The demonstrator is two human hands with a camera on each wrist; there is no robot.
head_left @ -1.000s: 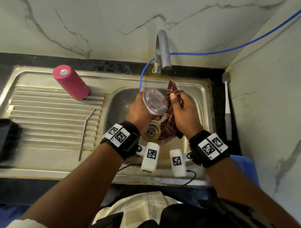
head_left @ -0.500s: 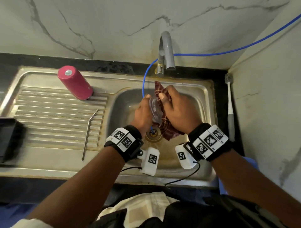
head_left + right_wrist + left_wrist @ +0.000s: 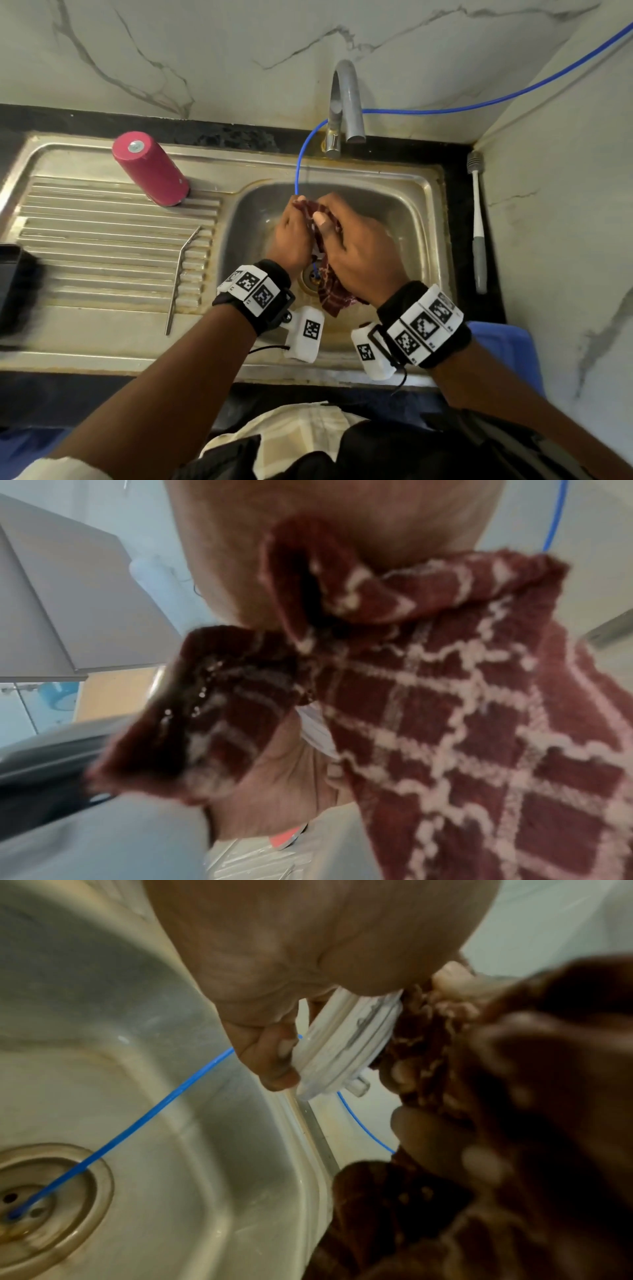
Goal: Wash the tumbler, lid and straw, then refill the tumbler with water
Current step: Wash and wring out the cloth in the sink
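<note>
Both hands have closed together over the sink basin since a second ago, when the clear lid was held up in plain sight with the cloth apart from it; now the cloth covers it from above. Over the middle of the basin, the left hand [image 3: 293,236] pinches the clear lid [image 3: 346,1045] by its rim, fingers curled round its edge. The right hand [image 3: 359,250] grips the maroon checked cloth [image 3: 329,291], thumb and fingers clenched on it, and presses it against the lid's face. A loose end of the cloth hangs down over the drain [image 3: 310,275].

On the ribbed drainboard at the sink's left side, the pink tumbler [image 3: 150,169] stands upside down near the back edge. The bent metal straw [image 3: 181,277] lies across the ribs nearer the front edge, well apart from the tumbler. A grey tap [image 3: 346,102] rises at the back edge of the sink [image 3: 435,205], and a thin blue tube [image 3: 301,164] runs from beside it down into the basin toward the drain. A long-handled brush [image 3: 478,226] lies on the dark counter along the sink's right edge. A dark object [image 3: 13,291], blurred, sits at the drainboard's far left edge.
</note>
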